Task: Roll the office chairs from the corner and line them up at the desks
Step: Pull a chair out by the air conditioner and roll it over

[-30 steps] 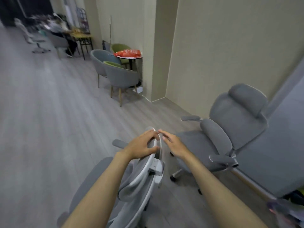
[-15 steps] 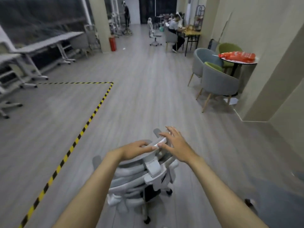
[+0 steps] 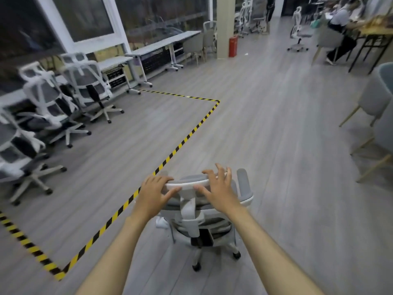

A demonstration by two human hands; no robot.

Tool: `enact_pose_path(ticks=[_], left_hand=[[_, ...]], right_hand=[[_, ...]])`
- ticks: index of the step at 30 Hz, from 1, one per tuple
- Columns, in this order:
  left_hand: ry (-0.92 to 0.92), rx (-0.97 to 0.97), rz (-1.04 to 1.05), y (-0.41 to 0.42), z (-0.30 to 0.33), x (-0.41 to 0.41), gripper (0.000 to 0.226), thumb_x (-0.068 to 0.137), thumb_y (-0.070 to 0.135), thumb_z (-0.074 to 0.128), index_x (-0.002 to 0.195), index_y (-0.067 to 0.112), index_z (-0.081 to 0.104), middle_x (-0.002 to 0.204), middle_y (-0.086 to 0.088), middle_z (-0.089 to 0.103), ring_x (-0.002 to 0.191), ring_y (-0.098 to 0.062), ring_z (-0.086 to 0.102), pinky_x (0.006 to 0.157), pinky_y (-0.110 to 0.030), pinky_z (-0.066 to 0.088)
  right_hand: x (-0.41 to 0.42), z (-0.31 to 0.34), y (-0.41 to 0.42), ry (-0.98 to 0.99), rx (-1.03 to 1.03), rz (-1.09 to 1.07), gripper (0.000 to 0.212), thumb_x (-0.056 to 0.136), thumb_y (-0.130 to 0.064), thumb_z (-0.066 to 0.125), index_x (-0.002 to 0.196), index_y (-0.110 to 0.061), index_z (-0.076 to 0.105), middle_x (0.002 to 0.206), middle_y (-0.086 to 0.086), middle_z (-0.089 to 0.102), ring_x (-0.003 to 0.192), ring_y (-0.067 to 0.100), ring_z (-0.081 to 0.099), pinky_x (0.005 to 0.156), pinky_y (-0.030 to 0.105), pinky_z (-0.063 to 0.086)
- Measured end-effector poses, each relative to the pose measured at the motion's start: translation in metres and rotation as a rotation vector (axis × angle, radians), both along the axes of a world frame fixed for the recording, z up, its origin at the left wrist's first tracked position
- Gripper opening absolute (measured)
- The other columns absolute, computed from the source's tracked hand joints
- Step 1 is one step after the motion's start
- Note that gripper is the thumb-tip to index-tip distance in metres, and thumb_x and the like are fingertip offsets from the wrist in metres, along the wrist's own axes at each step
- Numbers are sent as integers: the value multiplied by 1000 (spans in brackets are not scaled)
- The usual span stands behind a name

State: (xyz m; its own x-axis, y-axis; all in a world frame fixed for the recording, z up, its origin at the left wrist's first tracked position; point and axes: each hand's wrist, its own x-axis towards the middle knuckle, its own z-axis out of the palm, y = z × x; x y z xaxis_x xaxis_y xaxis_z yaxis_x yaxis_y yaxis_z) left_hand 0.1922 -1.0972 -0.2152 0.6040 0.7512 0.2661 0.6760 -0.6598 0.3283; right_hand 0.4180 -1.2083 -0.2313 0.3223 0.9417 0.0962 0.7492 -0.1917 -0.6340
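Chair turning toward the desk row

A second ago the chair (image 3: 200,211) was sitting by the wall beside a second grey chair; now it is rolling on open floor, just right of the striped floor tape (image 3: 170,158). The left hand (image 3: 154,193) is curling over the headrest's top edge, thumb under it. The right hand (image 3: 219,191) is pressing there too, fingers spread and not closed. Beyond the tape, three chairs (image 3: 53,103) are already standing at the long surface (image 3: 161,42), so this one is probably heading to join them.
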Motion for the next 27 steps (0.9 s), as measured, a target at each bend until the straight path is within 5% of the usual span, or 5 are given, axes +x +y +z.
enact_pose_path(ticks=[12,17,27], left_hand=[[-144,47,102,217,-14,4,44,92,71,52,109,32,64,99,20,53,97,-3,42,106,-38,38],[-130,35,111,322,-16,9,49,93,76,42,113,35,60,110,18,54,112,-8,46,121,-42,23],[-169,-15,263,512,-16,1,51,90,80,40,107,35,59,107,19,54,113,-8,49,124,-40,15]], right_hand=[[3,-7,232,38,64,34,64,88,-71,53,141,-37,42,164,-9,-2,152,32,-14,117,53,31],[11,-1,339,15,38,45,62,86,-73,52,138,-39,44,161,-12,7,152,30,-8,116,55,36],[3,-1,554,-44,83,114,71,86,-75,46,144,-35,41,162,-3,10,149,33,4,114,48,35]])
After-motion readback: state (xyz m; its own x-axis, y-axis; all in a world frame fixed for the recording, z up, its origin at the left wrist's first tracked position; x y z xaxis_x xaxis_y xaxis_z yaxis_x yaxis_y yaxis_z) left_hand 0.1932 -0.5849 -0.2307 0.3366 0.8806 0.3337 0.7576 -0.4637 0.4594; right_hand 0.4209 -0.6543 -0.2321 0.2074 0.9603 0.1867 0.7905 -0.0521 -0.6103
